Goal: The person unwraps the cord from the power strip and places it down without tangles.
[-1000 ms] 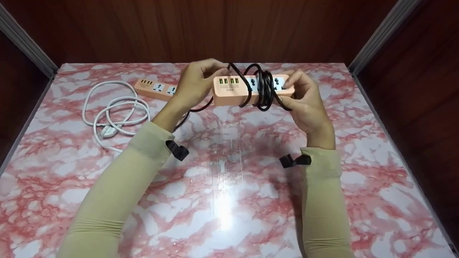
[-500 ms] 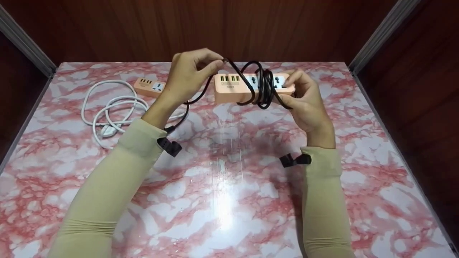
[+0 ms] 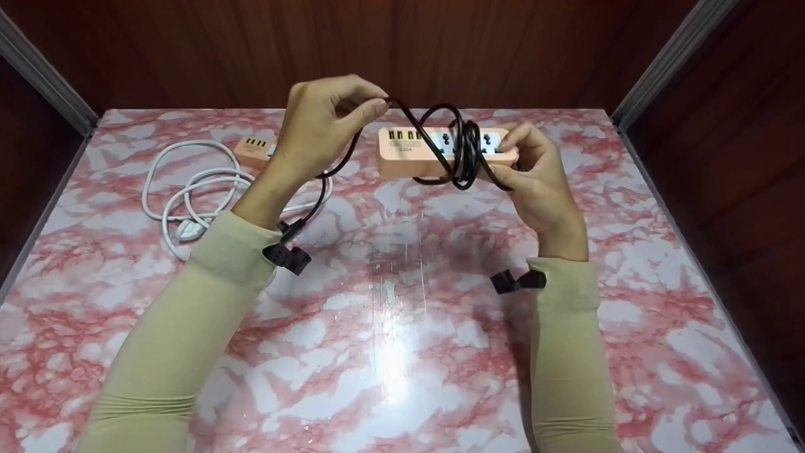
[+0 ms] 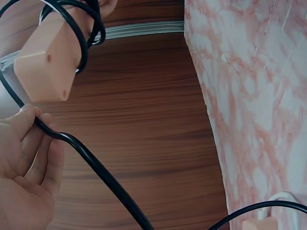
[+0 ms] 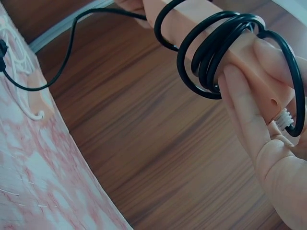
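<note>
Left hand [image 3: 317,129] pinches a thin, glossy black cord [image 3: 467,154], coiled to its right around a peach oblong plastic power strip [image 3: 407,165] gripped by the right hand [image 3: 539,179].

The head camera looks forward and down across the tabletop [image 3: 453,352] to the wooden wall [image 3: 358,44], taking in the left hand [image 3: 327,126] and right hand [image 3: 534,173]. Each wrist camera sits close to its own hand, facing the wall, with the tabletop tipped sideways. All three share the raised power strip [image 3: 402,167], the wrist views from opposite ends.
</note>
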`<move>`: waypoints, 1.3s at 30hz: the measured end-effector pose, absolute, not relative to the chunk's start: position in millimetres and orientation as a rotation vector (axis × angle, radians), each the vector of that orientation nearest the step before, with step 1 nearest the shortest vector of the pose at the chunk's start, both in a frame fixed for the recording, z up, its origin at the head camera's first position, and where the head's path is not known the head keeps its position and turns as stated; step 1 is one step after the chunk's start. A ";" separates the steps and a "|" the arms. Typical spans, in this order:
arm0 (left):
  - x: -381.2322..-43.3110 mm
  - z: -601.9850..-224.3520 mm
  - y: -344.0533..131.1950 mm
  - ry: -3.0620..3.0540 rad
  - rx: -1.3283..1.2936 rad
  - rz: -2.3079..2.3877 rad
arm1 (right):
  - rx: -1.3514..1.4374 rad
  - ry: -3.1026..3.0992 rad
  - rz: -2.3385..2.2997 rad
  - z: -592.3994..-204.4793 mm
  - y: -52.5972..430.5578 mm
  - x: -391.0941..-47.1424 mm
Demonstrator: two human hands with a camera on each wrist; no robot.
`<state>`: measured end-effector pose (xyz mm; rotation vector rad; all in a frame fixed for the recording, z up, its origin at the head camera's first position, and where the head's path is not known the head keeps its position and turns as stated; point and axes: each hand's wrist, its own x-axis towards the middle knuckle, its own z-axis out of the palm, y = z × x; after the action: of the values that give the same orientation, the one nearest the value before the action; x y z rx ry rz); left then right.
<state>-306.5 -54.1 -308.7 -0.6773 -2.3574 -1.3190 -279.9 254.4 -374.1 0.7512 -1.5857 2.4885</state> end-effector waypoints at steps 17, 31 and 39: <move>-281.7 -296.3 -63.2 -2.231 -0.823 -1.241 | 0.685 -1.599 2.478 -371.4 252.9 -278.6; -259.8 -298.9 -76.1 -2.176 -0.991 -1.163 | 0.662 -1.584 2.488 -372.8 253.0 -279.0; -249.3 -309.5 -87.7 -2.189 -1.075 -1.189 | 0.664 -1.567 2.496 -372.5 251.7 -277.9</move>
<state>-249.3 -87.7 -309.5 -1.0750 -2.1889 -1.1885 -277.9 251.7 -372.5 0.6644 -1.5668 2.4963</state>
